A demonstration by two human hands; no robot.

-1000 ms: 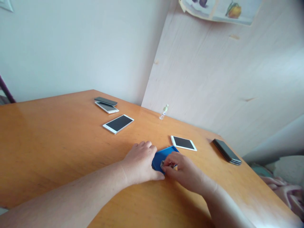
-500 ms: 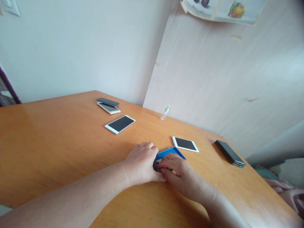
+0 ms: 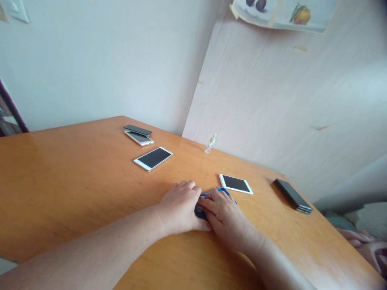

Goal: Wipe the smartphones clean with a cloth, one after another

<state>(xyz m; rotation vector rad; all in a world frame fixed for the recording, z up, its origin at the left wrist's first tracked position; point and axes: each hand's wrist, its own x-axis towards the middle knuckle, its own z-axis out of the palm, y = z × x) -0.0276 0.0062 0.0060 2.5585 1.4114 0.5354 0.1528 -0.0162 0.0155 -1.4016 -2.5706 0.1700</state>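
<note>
A blue phone case (image 3: 200, 212), shallow and with a raised rim, lies low over the table in front of me, largely covered by my hands. My left hand (image 3: 183, 205) grips its left edge, thumb on the near side and fingers curled over the far side. My right hand (image 3: 225, 215) lies across the case, its fingers bent and pressed together down into it. Something small and whitish shows at the right fingertips, too hidden to name. Just beyond the case lies a white phone (image 3: 236, 183) with a dark screen.
On the wooden table (image 3: 75, 173), another white phone (image 3: 153, 158) lies left of centre. Behind it, a dark phone (image 3: 138, 129) rests partly on a white one (image 3: 139, 138). A small clear bottle (image 3: 211, 143) stands near the wall. Stacked dark phones (image 3: 292, 195) sit at the right edge.
My right hand has shifted slightly up and left over the blue phone case, its fingers now flatter and covering more of it. My left hand keeps its grip.
</note>
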